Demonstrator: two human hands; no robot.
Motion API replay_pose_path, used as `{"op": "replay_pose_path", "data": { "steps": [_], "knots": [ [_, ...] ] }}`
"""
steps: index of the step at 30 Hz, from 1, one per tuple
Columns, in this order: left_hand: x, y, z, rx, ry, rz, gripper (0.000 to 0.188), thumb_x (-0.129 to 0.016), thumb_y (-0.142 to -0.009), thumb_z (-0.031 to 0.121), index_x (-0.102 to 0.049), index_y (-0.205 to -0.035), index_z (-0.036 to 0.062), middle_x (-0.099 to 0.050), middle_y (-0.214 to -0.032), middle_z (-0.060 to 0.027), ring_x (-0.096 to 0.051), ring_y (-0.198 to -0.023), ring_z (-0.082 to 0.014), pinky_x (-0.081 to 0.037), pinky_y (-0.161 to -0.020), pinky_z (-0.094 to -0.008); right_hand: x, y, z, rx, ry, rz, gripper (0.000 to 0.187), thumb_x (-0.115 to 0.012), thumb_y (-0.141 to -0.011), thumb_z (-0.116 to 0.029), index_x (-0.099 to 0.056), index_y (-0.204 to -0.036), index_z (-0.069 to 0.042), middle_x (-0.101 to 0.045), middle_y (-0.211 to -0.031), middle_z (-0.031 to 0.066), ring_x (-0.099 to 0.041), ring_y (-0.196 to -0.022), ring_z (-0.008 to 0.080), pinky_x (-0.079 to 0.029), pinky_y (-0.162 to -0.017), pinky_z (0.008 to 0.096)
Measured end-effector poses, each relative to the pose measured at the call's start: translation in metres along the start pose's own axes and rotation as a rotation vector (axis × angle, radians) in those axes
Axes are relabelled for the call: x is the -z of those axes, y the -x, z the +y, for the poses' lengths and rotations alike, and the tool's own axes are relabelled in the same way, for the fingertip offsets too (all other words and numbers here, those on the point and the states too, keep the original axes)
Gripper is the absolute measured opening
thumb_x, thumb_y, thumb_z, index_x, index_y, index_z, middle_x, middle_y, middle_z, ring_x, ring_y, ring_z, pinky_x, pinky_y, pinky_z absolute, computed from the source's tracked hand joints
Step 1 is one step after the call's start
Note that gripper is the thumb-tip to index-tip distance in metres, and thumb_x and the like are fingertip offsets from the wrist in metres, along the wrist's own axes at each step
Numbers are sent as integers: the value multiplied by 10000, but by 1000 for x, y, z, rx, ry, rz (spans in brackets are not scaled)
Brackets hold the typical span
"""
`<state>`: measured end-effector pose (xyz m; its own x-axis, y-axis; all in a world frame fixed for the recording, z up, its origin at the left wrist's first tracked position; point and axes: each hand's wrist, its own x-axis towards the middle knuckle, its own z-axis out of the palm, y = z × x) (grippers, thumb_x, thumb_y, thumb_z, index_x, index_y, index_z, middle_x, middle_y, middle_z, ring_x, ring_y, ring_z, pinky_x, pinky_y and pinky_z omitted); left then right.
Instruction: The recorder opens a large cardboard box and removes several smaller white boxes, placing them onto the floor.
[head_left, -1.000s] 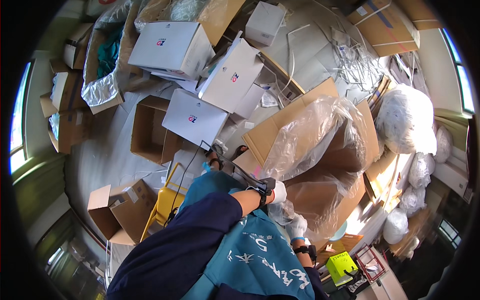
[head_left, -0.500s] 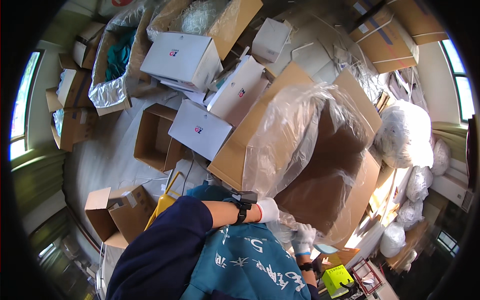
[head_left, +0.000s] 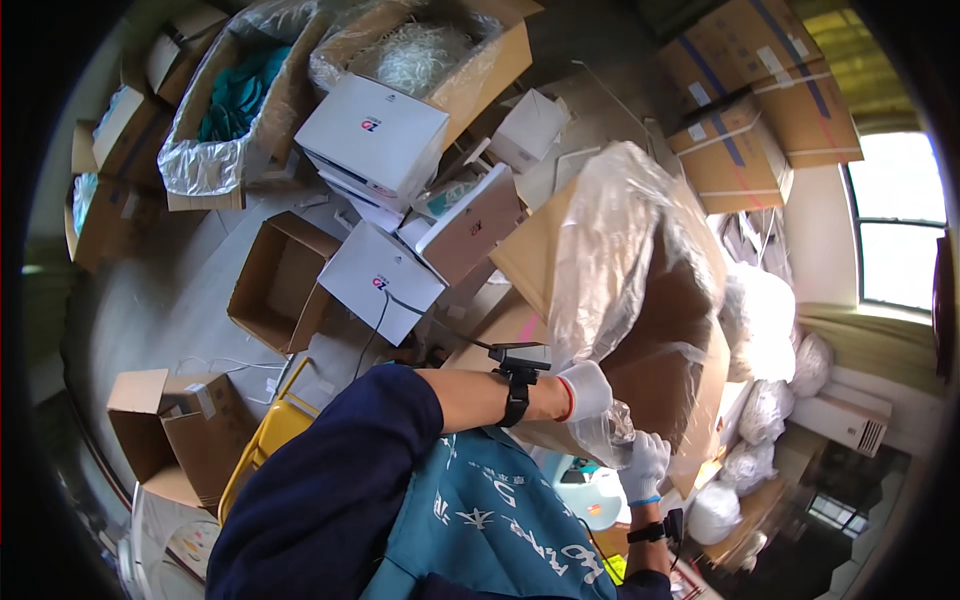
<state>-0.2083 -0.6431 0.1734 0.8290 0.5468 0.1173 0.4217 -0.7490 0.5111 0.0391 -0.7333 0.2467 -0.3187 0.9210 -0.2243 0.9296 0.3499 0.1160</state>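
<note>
A big cardboard box (head_left: 507, 335) stands before me, with a clear plastic liner bag (head_left: 603, 270) rising out of it and draped over its rim. My left hand (head_left: 588, 390), in a white glove with a red cuff, is closed on the bag's near edge; its fingertips are partly hidden. Just to the right, my right hand (head_left: 647, 462), gloved in white with a blue cuff, grips the same gathered edge. Crumpled plastic stretches between the two hands. The brown inside of the box shows through the bag's opening.
White cartons (head_left: 372, 130) are stacked ahead on the left, near an open brown box (head_left: 283, 280). A yellow chair (head_left: 268, 440) stands beside my left arm. Stuffed clear bags (head_left: 760, 320) line the right side. Taped cartons (head_left: 740, 150) are piled at the far right.
The view has turned, and the large box appears tilted, with its left side now showing. Both hands have shifted slightly right in view, still gripping the liner bag.
</note>
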Motion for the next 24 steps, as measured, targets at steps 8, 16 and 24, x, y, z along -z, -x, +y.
{"op": "replay_pose_path", "data": {
  "steps": [8,16,24],
  "knots": [
    [23,-102,-40,8,-241,506,64,-659,-710,231,-685,-690,177,-658,-611,-12,-643,-577,-212,-447,-604,-369,52,-80,49,-50,79,345,228,-673,-694,-124,-623,-904,-48,-600,-811,140,-569,-810,349,-413,-720,440],
    [-39,-232,-171,293,-433,419,103,-649,-727,226,-728,-712,162,-695,-700,-50,-649,-773,-261,-491,-801,-449,-68,-261,210,-15,86,361,259,-637,-783,-139,-658,-1039,-99,-667,-986,115,-606,-992,327,-453,-916,458],
    [-97,-236,-256,650,-222,125,351,-551,-920,221,-665,-1251,191,-350,-1574,6,-189,-1506,-349,-252,-1075,-770,-176,-353,254,-115,-65,145,562,-601,-779,37,-544,-1328,-71,-568,-1354,150,-505,-1287,331,-416,-1093,419]
  ]
}}
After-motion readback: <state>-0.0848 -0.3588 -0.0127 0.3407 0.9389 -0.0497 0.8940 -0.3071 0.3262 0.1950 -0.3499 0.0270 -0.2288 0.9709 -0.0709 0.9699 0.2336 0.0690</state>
